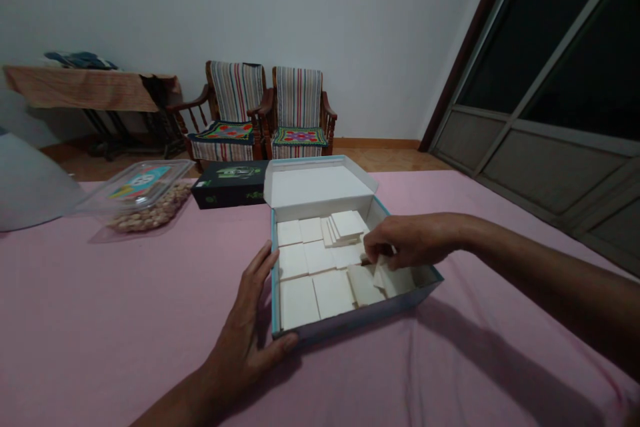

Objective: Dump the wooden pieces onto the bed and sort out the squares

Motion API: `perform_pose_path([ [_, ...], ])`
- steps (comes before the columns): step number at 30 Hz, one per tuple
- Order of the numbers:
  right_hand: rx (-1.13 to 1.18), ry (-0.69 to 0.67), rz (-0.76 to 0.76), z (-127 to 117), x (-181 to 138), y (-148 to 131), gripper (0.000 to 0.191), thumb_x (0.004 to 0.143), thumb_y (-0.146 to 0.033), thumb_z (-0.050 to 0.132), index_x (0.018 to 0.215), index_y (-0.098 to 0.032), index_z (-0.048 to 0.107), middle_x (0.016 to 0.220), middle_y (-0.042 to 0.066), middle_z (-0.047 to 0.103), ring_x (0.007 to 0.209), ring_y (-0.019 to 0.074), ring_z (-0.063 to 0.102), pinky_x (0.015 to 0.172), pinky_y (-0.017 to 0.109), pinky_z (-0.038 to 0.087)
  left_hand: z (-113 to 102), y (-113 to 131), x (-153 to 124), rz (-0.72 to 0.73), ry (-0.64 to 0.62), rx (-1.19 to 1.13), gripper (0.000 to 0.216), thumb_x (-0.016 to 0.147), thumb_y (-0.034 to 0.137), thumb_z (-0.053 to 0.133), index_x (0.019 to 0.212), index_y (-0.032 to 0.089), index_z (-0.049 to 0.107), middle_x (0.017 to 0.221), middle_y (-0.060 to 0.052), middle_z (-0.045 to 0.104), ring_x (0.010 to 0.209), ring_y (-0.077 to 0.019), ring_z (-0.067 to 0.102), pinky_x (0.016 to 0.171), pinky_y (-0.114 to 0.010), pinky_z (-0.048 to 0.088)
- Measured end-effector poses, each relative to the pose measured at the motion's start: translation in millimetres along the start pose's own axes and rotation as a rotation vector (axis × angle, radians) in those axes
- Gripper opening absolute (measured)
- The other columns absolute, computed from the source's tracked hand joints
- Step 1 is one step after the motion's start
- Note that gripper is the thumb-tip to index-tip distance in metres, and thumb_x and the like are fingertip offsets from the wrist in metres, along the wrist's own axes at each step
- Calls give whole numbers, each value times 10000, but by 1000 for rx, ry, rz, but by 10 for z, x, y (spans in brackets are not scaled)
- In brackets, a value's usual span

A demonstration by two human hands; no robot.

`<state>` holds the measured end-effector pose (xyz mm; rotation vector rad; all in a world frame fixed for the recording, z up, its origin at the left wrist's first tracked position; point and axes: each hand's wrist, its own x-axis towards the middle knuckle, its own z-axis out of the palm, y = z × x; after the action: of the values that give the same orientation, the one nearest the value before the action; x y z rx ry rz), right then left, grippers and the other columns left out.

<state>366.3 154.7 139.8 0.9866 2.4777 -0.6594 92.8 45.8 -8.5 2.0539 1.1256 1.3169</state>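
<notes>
A cardboard box with blue edges lies on the pink cloth, its lid raised at the back. Rows of white square cards fill it; a few more lie fanned on top at the back. My left hand grips the box's near left corner, fingers along the left side and thumb on the front edge. Inside the right part of the box, my right hand has its fingers closed on a tilted white card. Its fingertips are partly hidden.
Behind the box to the left are a black box and a clear plastic tub of nut-like pieces. A pale curved object stands at far left. Two wooden chairs and a cloth-covered table stand by the wall.
</notes>
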Motion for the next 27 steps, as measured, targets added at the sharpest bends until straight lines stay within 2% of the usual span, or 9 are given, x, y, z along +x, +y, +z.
perform_pose_path([
  [5, 15, 124, 19, 145, 28, 93, 257, 701, -80, 592, 944, -144, 643, 819, 16, 616, 696, 116, 524, 586, 201, 356, 8, 22, -3, 0, 3, 1, 813, 822, 557, 580, 1489, 291, 200, 1563, -100, 135, 1448, -358, 119, 1141, -574, 228],
  [11, 19, 194, -16, 313, 76, 144, 336, 666, 2, 512, 931, -151, 650, 881, 40, 645, 771, 133, 558, 652, 209, 388, 15, 30, 7, -5, 0, -21, 812, 824, 557, 577, 1491, 298, 191, 1566, -98, 125, 1450, -349, 124, 1138, -555, 257],
  [15, 86, 272, 74, 398, 45, 133, 276, 718, -63, 523, 955, -157, 629, 907, 51, 660, 765, 142, 573, 632, 212, 392, 1, 16, 6, 0, -5, 5, 818, 821, 556, 581, 1491, 302, 187, 1565, -105, 127, 1445, -364, 131, 1131, -582, 246],
  [18, 55, 337, 147, 427, -17, 102, 209, 725, -117, 534, 911, -161, 617, 891, 59, 659, 760, 153, 577, 614, 219, 385, 1, 16, 3, 1, -7, 17, 822, 820, 557, 580, 1492, 296, 186, 1564, -111, 128, 1442, -374, 131, 1129, -589, 241],
  [22, 0, 236, 238, 411, -69, 36, 190, 678, -131, 539, 847, -159, 620, 854, 75, 668, 740, 174, 591, 554, 227, 359, 8, 25, -2, 5, -3, -16, 809, 828, 549, 575, 1491, 291, 190, 1564, -110, 123, 1447, -362, 118, 1126, -570, 263],
  [27, 7, 139, 277, 350, -44, -26, 263, 657, -129, 546, 897, -155, 649, 896, 89, 689, 735, 183, 621, 515, 226, 358, -2, 29, -4, -5, -4, 5, 812, 822, 561, 578, 1488, 300, 194, 1564, -106, 126, 1446, -360, 119, 1138, -584, 215],
])
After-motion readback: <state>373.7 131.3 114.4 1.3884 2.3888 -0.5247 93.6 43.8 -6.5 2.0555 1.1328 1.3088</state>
